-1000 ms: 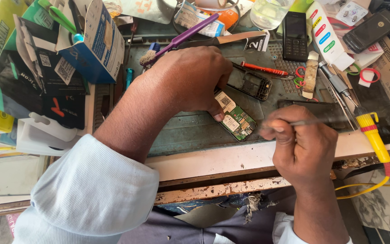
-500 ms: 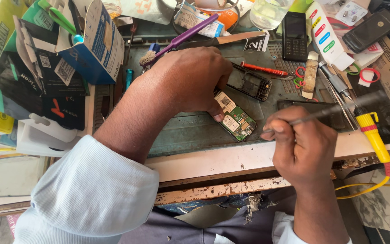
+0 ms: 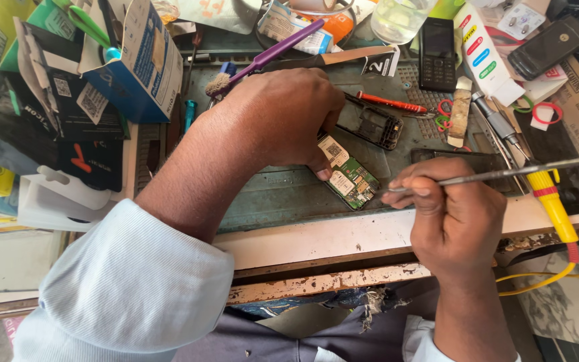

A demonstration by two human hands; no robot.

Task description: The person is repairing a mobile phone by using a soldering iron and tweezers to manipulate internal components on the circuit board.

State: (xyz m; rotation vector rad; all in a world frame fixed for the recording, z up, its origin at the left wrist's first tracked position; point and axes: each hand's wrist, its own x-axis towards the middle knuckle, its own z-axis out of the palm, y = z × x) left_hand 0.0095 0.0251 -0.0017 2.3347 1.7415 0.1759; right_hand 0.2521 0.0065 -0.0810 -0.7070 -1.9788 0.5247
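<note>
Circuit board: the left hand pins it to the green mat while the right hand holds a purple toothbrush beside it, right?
Not quite. In the head view the right hand holds a thin metal tool; the purple toothbrush lies behind. The left hand pins the circuit board.

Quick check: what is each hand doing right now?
Left hand: pressing down on the green circuit board, thumb on it.
Right hand: closed around a thin metal tool.

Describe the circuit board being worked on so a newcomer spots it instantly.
Start at the green work mat in the middle of the cluttered bench. Under the left hand, the thumb pins a small green circuit board lying slantwise. Unlike the empty black phone shell just behind it, it is bare, with a pale sticker on top.
</note>
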